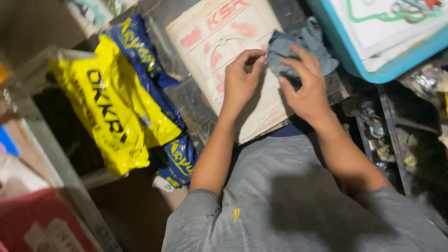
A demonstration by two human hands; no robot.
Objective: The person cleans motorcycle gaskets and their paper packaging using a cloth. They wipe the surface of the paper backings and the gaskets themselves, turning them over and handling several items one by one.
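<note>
The left hand (240, 79) and the right hand (303, 81) meet over a cream sheet of card (219, 51) printed in red, which lies flat on a dark, grimy bench (186, 100) in front of the person's grey shirt (280, 196). Between them is one crumpled grey-blue rag (305, 44), resting on the far right corner of the card. The left hand pinches the rag's near edge between thumb and fingertips; the right hand lies half curled on top of it, fingers spread and pressing down, though whether its thumb is tucked under the cloth I cannot tell. The rag looks light and limp, likely to fold and bunch wherever it is squeezed, not slippery and with nothing in it to break; a pinch at any edge or a handful from the middle should hold it, and a loose corner would simply droop. The card itself seems thin and bendy, best lifted by an edge. Left of the card lie two plastic bags: one yellow bag (107, 107) on top of one blue bag (154, 70). Right of the card, past the rag, stands one blue tray (373, 70) holding pale sheets. One rag, one card, two bags, one tray, two hands.
</note>
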